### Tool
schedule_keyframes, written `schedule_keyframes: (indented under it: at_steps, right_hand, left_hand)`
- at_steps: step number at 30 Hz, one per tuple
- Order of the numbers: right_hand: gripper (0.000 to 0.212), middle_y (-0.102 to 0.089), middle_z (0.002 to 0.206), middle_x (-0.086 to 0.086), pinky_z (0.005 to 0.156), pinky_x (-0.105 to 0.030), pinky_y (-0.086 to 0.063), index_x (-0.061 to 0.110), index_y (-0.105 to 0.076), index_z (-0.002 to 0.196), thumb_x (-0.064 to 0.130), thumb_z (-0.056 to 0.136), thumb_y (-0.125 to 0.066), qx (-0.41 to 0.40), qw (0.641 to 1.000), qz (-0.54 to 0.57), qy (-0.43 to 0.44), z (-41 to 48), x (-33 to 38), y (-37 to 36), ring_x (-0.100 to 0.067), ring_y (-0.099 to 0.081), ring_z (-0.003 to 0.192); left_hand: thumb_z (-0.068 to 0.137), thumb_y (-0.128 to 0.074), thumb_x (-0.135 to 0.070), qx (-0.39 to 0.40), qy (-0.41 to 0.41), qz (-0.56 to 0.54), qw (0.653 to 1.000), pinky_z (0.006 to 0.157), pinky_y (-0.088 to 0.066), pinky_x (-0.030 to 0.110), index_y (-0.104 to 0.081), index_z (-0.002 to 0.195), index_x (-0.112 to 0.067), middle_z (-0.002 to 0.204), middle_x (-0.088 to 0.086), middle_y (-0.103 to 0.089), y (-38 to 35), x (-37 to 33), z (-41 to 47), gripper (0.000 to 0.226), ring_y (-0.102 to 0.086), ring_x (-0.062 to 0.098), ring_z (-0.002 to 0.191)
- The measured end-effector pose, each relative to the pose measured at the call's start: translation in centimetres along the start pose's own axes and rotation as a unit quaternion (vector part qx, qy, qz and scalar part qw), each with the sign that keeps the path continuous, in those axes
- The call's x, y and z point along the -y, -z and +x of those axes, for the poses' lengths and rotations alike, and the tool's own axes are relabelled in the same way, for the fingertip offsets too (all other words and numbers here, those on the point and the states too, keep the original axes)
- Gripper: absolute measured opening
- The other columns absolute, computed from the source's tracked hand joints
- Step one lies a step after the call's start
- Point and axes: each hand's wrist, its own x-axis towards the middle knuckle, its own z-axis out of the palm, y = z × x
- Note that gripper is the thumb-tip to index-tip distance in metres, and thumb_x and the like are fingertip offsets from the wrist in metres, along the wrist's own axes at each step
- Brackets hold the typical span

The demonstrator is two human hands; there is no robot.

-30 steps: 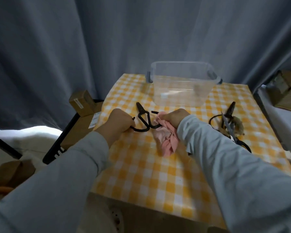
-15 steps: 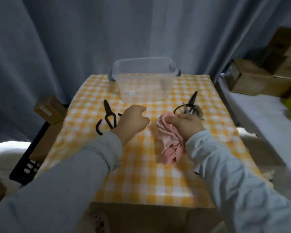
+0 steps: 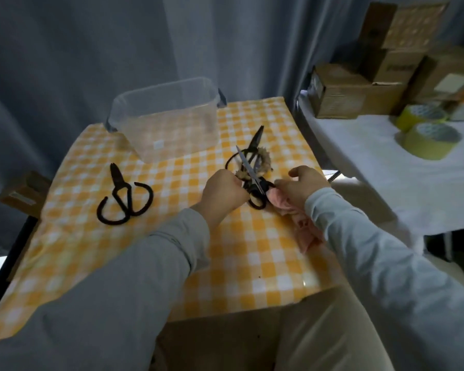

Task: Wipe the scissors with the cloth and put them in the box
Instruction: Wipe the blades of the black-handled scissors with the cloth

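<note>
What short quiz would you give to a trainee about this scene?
1. True or false: the clear box already holds a pair of scissors.
2. Which hand holds the pink cloth? A. left hand B. right hand C. neither
3. How many pairs of scissors are in view?
Key: 1. False, it is empty. 2. B. 3. Three: the silver-bladed scissors gripped by the left hand, the black scissors lying alone, and another black pair nearer the box.
</note>
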Motion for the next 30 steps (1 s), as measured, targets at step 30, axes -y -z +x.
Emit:
schedule_keyframes:
  at_steps: [30]
  right_hand:
    - [0.019,-0.061,0.071,0.001,0.068,-0.029,-0.047,0.017,-0.058,0.077,0.034,0.085,-0.062,0.065,0.946,0.262,0.178,-12.7,3.4,-9.1,-0.015,-0.056,0.067]
  left_hand:
    - [0.097,-0.049,-0.018,-0.140,0.018,-0.435,0.890,0.058,-0.040,0.022,-0.058,0.053,-0.017,0.054,-0.001,-0.044,5.8,12.6,-16.3,0.045,-0.039,0.011,0.053]
